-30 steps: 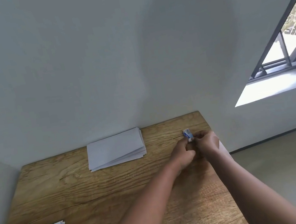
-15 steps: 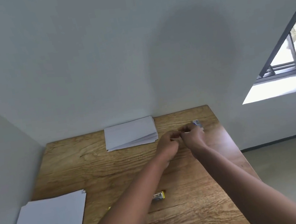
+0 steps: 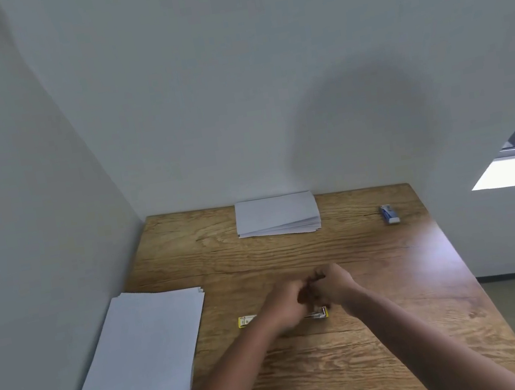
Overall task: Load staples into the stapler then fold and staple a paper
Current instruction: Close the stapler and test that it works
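Observation:
A yellow stapler lies flat on the wooden table, its metal end showing to the right of my left wrist. My left hand and my right hand meet just above it, fingertips pinched together on a small dark strip of staples that is mostly hidden. The blue and white staple box lies alone at the back right. A stack of flat white paper sits at the left edge.
A pile of folded white sheets rests against the back wall. Walls close the table at the left and back. The right table edge drops to the floor, with a window at the far right.
Both hands have left the staple box at the back right and drawn toward me, pinched together, to above the stapler. The box stays on the table. The view has swung left.

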